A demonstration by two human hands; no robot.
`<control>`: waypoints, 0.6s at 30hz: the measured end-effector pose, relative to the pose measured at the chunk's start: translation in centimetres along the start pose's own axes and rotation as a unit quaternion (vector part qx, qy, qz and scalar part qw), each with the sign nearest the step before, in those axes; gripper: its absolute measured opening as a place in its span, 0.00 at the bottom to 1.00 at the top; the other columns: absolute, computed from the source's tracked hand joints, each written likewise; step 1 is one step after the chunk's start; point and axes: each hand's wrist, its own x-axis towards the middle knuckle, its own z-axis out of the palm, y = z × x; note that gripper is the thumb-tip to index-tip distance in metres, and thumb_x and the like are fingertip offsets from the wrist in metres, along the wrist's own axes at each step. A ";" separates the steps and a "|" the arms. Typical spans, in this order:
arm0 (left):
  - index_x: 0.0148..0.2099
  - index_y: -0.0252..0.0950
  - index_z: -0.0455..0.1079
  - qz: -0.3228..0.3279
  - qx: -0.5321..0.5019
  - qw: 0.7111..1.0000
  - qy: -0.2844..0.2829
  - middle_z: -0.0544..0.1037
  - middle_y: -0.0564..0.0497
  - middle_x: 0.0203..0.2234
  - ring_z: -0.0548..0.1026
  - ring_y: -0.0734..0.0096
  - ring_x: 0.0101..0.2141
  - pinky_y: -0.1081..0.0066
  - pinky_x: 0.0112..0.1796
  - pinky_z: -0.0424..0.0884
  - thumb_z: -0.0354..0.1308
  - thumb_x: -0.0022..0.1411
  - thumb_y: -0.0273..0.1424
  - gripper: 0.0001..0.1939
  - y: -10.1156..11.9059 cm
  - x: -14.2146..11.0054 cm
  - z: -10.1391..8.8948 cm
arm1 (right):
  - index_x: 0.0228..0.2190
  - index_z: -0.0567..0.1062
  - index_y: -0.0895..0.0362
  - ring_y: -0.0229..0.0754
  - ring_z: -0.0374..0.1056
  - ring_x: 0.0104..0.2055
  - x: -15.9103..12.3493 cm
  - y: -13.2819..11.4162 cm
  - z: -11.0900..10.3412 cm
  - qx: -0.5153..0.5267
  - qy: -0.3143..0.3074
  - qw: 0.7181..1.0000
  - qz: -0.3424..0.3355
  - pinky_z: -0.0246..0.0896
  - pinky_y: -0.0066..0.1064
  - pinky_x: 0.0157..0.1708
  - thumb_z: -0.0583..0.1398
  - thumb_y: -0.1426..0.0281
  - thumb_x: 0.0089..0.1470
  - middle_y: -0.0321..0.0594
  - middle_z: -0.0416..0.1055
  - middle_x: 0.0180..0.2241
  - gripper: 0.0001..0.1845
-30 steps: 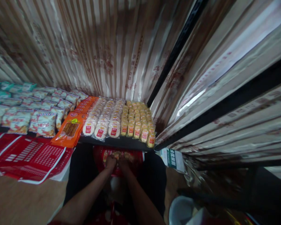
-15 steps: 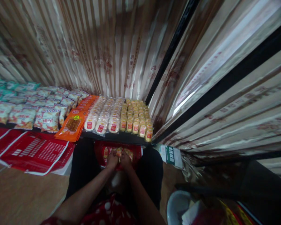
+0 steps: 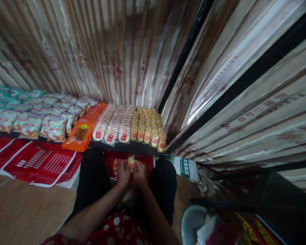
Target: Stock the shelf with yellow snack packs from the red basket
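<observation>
At seven o'clock in view, a wrapped snack (image 3: 131,162) is pinched between the fingers of left hand (image 3: 123,173) and right hand (image 3: 139,173); probably light, slick and crumbly, it is best gripped by its sides.

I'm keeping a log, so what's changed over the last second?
The left hand and right hand have lifted from the red container between the dark-trousered knees, with a small yellow plastic-wrapped packet now held upright between them. The flat orange plastic bags on the black shelf stayed put.
</observation>
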 end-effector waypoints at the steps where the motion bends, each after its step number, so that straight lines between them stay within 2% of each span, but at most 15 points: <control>1: 0.40 0.35 0.68 0.009 -0.003 1.000 0.002 0.76 0.46 0.36 0.74 0.67 0.39 0.65 0.45 0.69 0.47 0.56 0.22 0.11 0.4 -0.1 -0.1 | 0.47 0.68 0.54 0.41 0.72 0.42 -0.1 -0.5 -0.2 0.003 0.004 1.000 0.005 0.66 0.34 0.45 0.50 0.73 0.50 0.41 0.75 0.42 0.22; 4: 0.41 0.35 0.67 0.027 -0.006 1.000 0.007 0.75 0.46 0.38 0.73 0.67 0.41 0.66 0.46 0.69 0.47 0.56 0.23 0.12 1.8 -0.2 -0.7 | 0.49 0.67 0.56 0.42 0.72 0.42 -0.1 -1.8 -0.9 0.011 0.018 1.000 0.007 0.65 0.35 0.46 0.50 0.71 0.52 0.44 0.74 0.43 0.22; 9: 0.42 0.35 0.67 0.053 -0.030 0.998 0.002 0.74 0.46 0.39 0.73 0.67 0.42 0.67 0.46 0.69 0.48 0.56 0.23 0.12 4.1 -0.2 -1.2 | 0.50 0.67 0.52 0.42 0.71 0.44 0.1 -3.8 -2.1 0.007 0.039 0.999 -0.005 0.65 0.35 0.47 0.51 0.70 0.53 0.41 0.73 0.44 0.22; 14: 0.44 0.34 0.65 0.060 -0.084 0.994 -0.031 0.74 0.46 0.40 0.74 0.71 0.40 0.70 0.45 0.70 0.47 0.55 0.20 0.14 5.6 0.2 -0.8 | 0.49 0.70 0.54 0.43 0.69 0.45 0.4 -5.5 -3.3 -0.063 0.099 0.993 -0.023 0.63 0.34 0.48 0.51 0.68 0.54 0.44 0.71 0.44 0.21; 18: 0.44 0.34 0.65 0.083 -0.108 0.990 -0.038 0.73 0.46 0.40 0.73 0.72 0.40 0.70 0.46 0.69 0.46 0.55 0.19 0.15 6.1 0.6 -0.3 | 0.50 0.70 0.56 0.45 0.67 0.45 1.1 -6.5 -3.9 -0.090 0.123 0.988 -0.023 0.62 0.36 0.48 0.49 0.69 0.55 0.47 0.68 0.46 0.22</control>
